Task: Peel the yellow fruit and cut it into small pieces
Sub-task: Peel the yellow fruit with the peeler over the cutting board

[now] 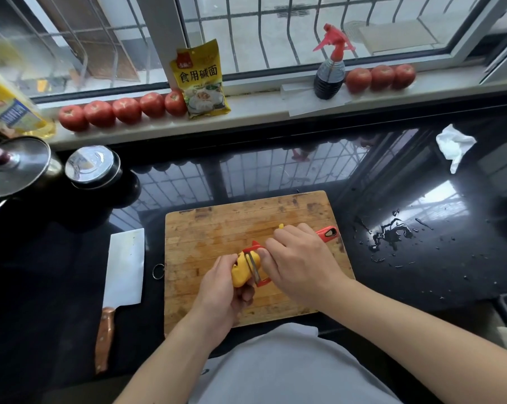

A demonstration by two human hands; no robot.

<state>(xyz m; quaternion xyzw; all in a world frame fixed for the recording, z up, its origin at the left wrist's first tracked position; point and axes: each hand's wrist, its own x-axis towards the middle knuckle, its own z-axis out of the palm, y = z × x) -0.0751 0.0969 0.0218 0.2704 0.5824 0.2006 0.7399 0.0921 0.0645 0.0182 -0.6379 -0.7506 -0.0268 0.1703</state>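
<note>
Clearly "食用碱面" on yellow packet, windowsill.

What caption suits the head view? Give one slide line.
Left hand holds yellow fruit while right hand draws red peeler across it above wooden cutting board.

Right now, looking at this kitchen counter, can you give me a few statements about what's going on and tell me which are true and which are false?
1. The left hand holds the yellow fruit over the cutting board. True.
2. The right hand is cutting with the cleaver. False: it grips a red peeler; the cleaver lies on the counter left of the board.
3. Tomatoes sit along the windowsill. True.
4. The spray bottle stands on the cutting board. False: it stands on the windowsill.
5. A crumpled white tissue lies on the counter, far right. True.
</note>
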